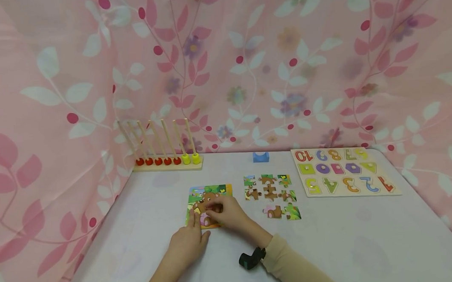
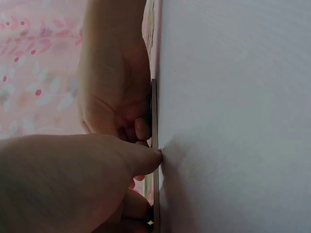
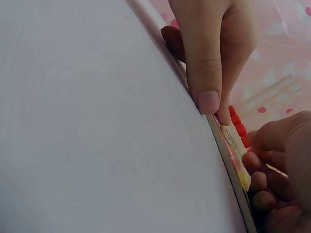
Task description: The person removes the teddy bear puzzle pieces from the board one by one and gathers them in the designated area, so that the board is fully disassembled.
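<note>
The bear picture puzzle board (image 1: 190, 196) lies flat on the table, partly covered by both hands. My left hand (image 1: 187, 241) rests with straight fingers on its lower left part, the thumb at the near edge in the left wrist view. Above the board's middle, my right hand (image 1: 227, 211) has thumb and forefinger curled together in a pinch. A small yellow edge (image 3: 276, 170) of a puzzle piece shows at these fingertips, mostly hidden by them. Several loose jigsaw pieces (image 1: 270, 194) with bear and leaf parts lie in spaced rows right of the board.
A wooden bead counter (image 1: 168, 166) with upright rods and red and yellow beads stands at the back left. A small blue block (image 1: 261, 157) sits at the back edge. The number and shape board (image 1: 343, 192) lies at right. Pink floral cloth (image 1: 222, 73) hangs behind.
</note>
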`<state>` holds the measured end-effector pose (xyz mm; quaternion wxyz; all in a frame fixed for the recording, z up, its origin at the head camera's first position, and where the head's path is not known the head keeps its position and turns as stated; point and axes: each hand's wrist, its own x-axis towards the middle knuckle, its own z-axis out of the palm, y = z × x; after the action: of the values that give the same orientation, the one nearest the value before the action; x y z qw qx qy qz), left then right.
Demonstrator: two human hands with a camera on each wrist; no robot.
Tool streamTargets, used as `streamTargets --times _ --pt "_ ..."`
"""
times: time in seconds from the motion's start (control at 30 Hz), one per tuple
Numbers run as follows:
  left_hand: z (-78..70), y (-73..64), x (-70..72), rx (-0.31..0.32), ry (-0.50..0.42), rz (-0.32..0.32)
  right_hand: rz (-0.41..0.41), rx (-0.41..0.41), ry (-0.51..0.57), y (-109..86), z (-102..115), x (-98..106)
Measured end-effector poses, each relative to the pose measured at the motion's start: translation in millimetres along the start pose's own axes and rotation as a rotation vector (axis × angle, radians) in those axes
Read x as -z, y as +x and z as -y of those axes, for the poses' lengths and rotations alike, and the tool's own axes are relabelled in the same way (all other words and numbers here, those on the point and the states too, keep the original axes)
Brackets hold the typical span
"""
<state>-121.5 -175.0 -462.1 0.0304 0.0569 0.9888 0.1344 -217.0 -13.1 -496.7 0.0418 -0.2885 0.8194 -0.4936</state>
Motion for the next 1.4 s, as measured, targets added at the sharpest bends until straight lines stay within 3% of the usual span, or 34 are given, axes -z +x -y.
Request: streamTargets --times 0.17,0.3,0.47,0.63,0.8,0.93,1.1,1.27,1.4 --pt "0.5 -0.7 -0.7 0.008 -0.009 0.011 -0.018 0.036 -0.052 -2.7 -3 -3" --pt "6.9 1.6 -9.3 -0.016 -0.008 -0.021 -0.017 0.045 -0.064 -2.3 -4 -5" --pt "10.6 2.5 -10.3 -0.018 -0.039 -0.033 -0.010 0.043 -0.100 -1.9 -1 -6" --pt "13.6 3.1 3.2 0.010 -0.084 -0.049 -0.008 0.045 -0.107 -1.5 1 -7" --pt "37.1 12.2 12.3 0.020 -0.115 -0.123 -0.004 0.026 -0.099 -1.8 3 -7" --pt "61.1 20.4 13.4 -0.001 -0.134 -0.095 0.001 0.013 -0.104 -1.5 3 -7" --pt "81.2 29.3 4.1 -0.043 -0.180 -0.065 0.030 0.015 -0.171 -1.7 4 -6" --pt "88.5 30.1 -3.4 -0.047 -0.248 -0.024 0.081 0.048 -0.272 -3.7 4 -9" --pt "87.5 30.2 -2.8 -0.054 -0.249 -0.015 0.081 0.034 -0.265 -3.9 5 -10"
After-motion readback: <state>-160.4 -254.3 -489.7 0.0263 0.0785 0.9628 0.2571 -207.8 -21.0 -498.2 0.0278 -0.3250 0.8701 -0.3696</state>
